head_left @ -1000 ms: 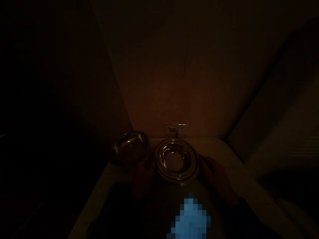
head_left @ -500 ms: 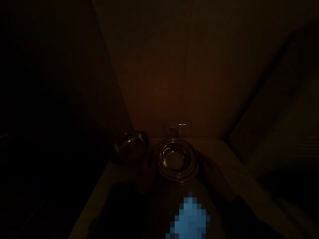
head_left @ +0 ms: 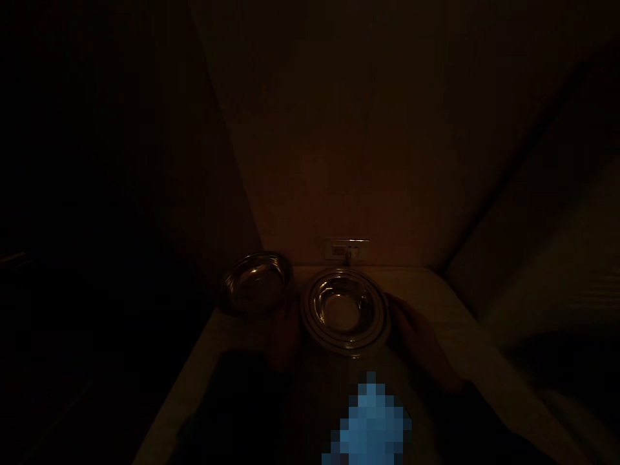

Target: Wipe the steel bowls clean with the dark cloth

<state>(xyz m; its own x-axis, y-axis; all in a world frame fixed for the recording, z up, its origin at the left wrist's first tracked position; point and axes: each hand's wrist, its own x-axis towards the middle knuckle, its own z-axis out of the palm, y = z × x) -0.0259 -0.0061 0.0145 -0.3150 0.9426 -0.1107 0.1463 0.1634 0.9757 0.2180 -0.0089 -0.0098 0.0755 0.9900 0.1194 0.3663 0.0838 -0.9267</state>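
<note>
The scene is very dark. A stack of shiny steel bowls (head_left: 345, 311) stands on a pale counter (head_left: 436, 303) near the back wall. My left hand (head_left: 285, 332) is against the stack's left side and my right hand (head_left: 417, 342) against its right side, both cupped around the rim. A single steel bowl (head_left: 258, 282) lies tilted at the counter's left edge, just left of the stack and apart from my hands.
A wall socket (head_left: 345, 248) sits on the back wall right behind the stack. A dark flat shape (head_left: 232, 407) lies on the counter near me at the left. A blurred blue patch (head_left: 371, 423) shows at the bottom centre. Dark walls close in on both sides.
Both hands stay at the sides of the bowl stack. The stack sits a touch higher and nearer the wall in the picture; the lone bowl is unmoved.
</note>
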